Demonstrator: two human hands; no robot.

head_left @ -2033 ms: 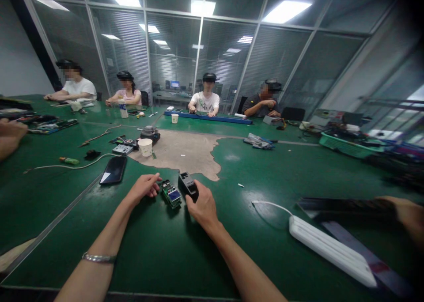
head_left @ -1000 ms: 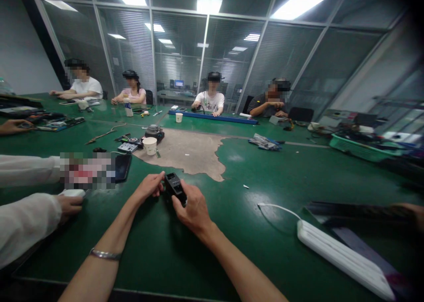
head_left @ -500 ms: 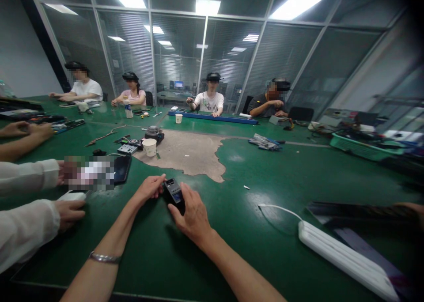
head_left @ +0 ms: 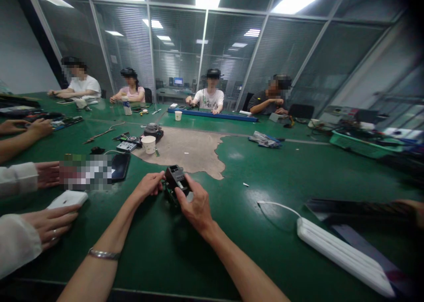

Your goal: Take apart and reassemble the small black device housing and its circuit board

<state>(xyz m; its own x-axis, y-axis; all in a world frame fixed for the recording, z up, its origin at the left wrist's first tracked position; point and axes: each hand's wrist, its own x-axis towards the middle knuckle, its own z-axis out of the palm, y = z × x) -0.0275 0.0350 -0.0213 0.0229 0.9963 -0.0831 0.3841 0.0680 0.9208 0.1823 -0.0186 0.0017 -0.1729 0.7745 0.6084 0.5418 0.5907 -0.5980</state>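
In the head view, my right hand grips a small black box-shaped electronic device, thumb in front and fingers round its right side. The device is tilted above the green table; its top has rectangular openings and a row of small slots. A bit of green, like a circuit board, shows along its lower left. My left hand is closed at the device's left edge, thumb and forefinger pressed together. What lies between those fingertips, if anything, is hidden. My left wrist wears a silver bracelet.
A white power strip lies at right. Ahead are a brown mat, a paper cup and grey gloves. On my left, a co-worker's hand rests by a white box. A green basket stands far right.
My right hand has turned and tilted the black device, so its side and the green part now show. The left hand has barely moved. The neighbour's hand has shifted left off the white box.
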